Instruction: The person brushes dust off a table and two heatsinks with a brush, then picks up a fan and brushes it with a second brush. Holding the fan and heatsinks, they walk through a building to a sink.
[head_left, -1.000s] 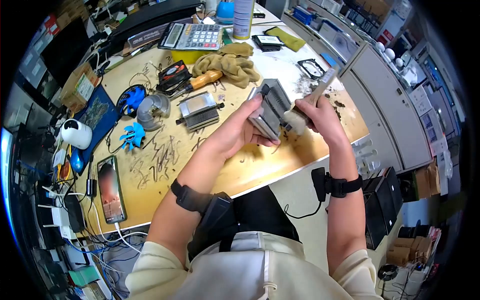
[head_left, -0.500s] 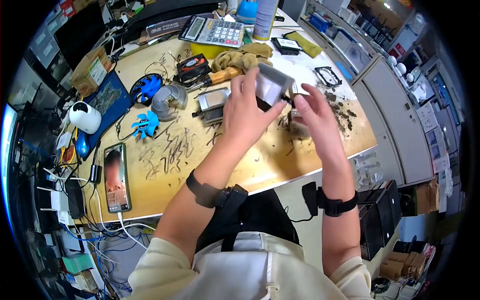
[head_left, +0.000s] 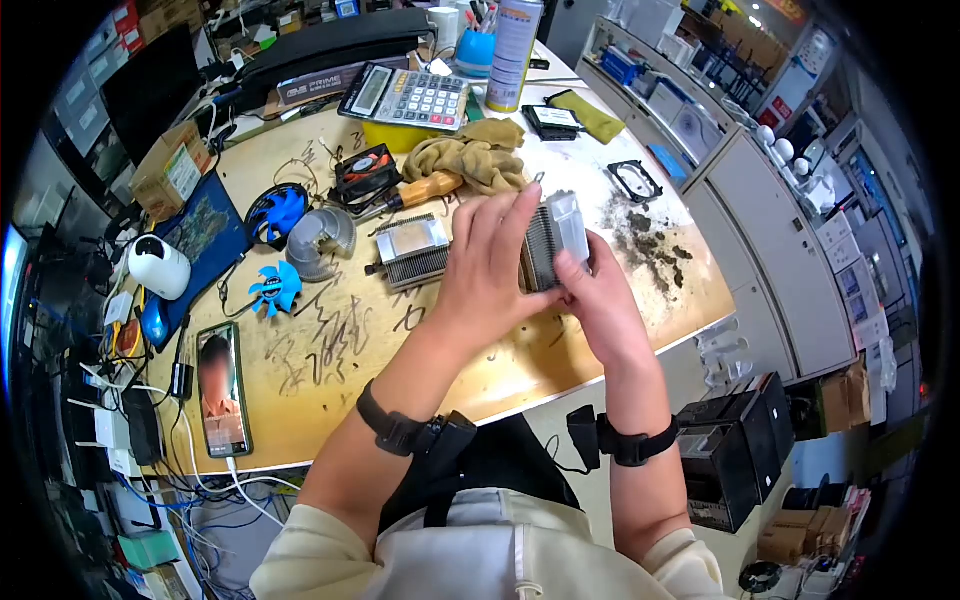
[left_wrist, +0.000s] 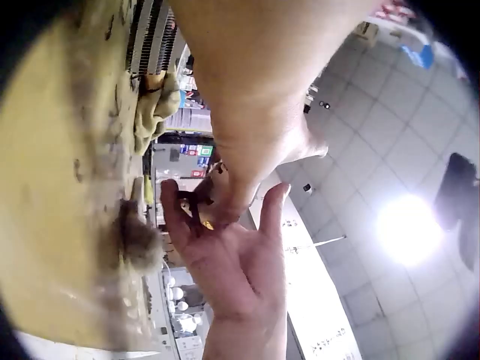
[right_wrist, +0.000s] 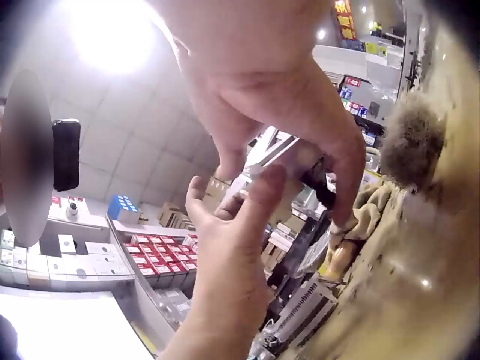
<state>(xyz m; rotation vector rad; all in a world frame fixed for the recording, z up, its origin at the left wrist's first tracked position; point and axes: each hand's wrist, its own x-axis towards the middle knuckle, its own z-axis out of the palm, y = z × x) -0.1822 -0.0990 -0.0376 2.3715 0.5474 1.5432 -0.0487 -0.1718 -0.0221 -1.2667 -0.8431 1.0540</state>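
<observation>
A finned metal heat sink (head_left: 541, 250) with a pale flat face stands tilted between both hands above the table. My left hand (head_left: 488, 262) grips its left side, fingers spread over the top and thumb low down. At its lower right, my right hand (head_left: 606, 308) holds it with the thumb in front. Brush bristles (right_wrist: 412, 142) show close to the tabletop in the right wrist view; whether a hand touches the brush I cannot tell. A second heat sink (head_left: 411, 250) lies on the table, left of my left hand.
Dark debris (head_left: 655, 250) lies on the table (head_left: 470, 385) at the right, near a black square frame (head_left: 635, 181). Gloves (head_left: 468, 157), a screwdriver (head_left: 430, 188), fans (head_left: 277, 214) and a clear round part (head_left: 321, 245) lie around the second heat sink. A phone (head_left: 224, 400) is at front left.
The brush has left the heat sink's side, and my right hand has moved from it onto the heat sink. The heat sink has been turned, with my left hand now over its left side.
</observation>
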